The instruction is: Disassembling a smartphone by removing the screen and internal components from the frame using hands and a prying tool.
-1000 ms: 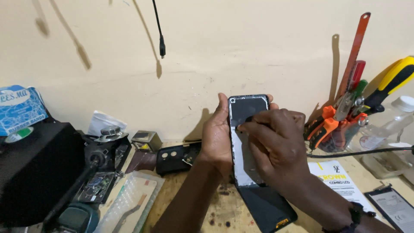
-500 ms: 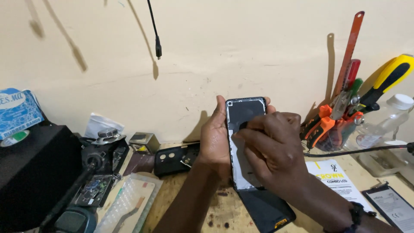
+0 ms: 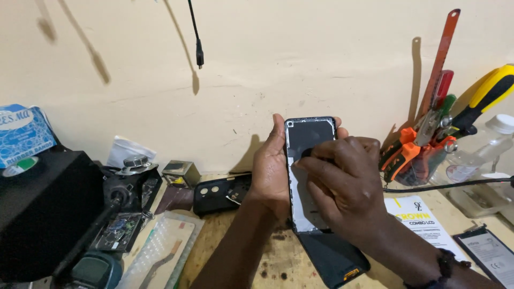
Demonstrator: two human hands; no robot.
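A slim phone frame [image 3: 309,140], dark and glossy at the top and pale grey lower down, was held upright above the wooden table [image 3: 278,257]. It was gripped along its left edge by the left hand [image 3: 269,171], thumb raised beside the upper corner. The right hand [image 3: 342,187] was laid across its front, fingers curled and pressed against the dark part. A flat black panel [image 3: 334,257] was seen just below, and a black back cover [image 3: 219,194] lay to the left.
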